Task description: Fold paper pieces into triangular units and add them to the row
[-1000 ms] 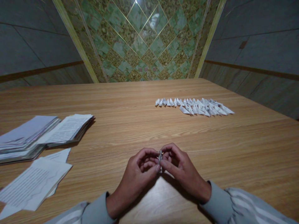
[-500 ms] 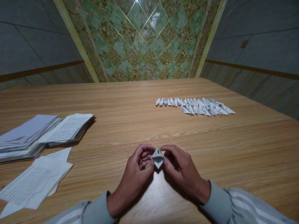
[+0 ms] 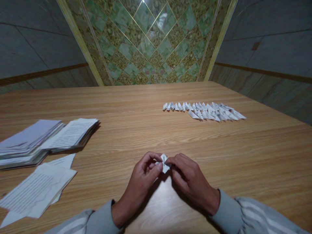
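A small folded piece of paper, white with dark print, is between my hands low in the middle of the view. My left hand pinches its left side, thumb in front and index finger behind. My right hand has its index fingertip against the paper's right side; the thumb sits lower and its tip is partly hidden. The other right fingers are curled in. A narrow dark line runs down the face of the paper.
Several folded paper pieces stand in two rows at the far right of the wooden table. On the left lies an open book, with loose printed sheets in front of it. A tiled wall rises behind the table.
The folded paper has turned between my fingers; its wide opening no longer shows, and a narrow upright line does. My left thumb moved onto its face, and my right index finger lowered to its side.
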The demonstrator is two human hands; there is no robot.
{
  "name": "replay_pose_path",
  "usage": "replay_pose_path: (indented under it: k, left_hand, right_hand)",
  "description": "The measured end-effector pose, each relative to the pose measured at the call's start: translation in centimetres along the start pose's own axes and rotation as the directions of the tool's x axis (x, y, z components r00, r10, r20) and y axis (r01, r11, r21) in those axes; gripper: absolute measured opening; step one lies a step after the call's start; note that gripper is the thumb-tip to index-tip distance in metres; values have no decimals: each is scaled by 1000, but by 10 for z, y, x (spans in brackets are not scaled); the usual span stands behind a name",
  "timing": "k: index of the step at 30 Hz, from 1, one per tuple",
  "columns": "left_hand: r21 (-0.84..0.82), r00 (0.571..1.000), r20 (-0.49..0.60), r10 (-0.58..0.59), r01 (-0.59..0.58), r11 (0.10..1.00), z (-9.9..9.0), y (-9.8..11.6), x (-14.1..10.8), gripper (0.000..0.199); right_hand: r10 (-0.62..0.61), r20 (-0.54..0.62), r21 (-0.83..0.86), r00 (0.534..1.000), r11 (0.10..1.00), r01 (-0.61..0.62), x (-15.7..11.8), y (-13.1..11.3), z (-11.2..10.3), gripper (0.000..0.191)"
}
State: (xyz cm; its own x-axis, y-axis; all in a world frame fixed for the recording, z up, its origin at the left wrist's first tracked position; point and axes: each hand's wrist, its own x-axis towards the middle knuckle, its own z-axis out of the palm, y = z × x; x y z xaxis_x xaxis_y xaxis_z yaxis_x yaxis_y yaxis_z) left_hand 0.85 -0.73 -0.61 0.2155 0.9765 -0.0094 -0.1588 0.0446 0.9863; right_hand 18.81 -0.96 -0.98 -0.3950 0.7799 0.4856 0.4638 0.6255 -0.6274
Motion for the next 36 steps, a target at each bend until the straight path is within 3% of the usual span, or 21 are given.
replay_pose_path:
  k: [4,7,10,25,28,33,36]
  left_hand:
    - [44,999,-32,28,-27,999,1,-2,1,18]
    - [131,998,-19,52,-50,990,1,-4,-2,18]
    - [224,997,22,71,-74,972,1,-4,-6,18]
    - [305,988,92,128,-150,940,1,-6,-11,19]
    - [279,994,82,74,-95,956,1,-5,-10,22]
    - [233,989,118,-88,58,971,1,-1,-5,16]
    - [181,985,122,-119,95,979,1,0,-3,22]
  right_hand:
    - [57,-6,56,998,997,-56,3,-4,-2,19]
    - [258,-34,149,966,957,-250,5,-6,-4,7]
    - [381,16,229,925,899,-374,6,-9,-5,10]
    - [454,90,414,886,792,-448,7,-13,-3,15]
    - [464,123,485,877,743,-461,6,-10,-2,18]
    - [462,81,546,883,720,-427,4,-6,0,22]
    - [461,87,580,883,697,-422,4,-5,-1,25]
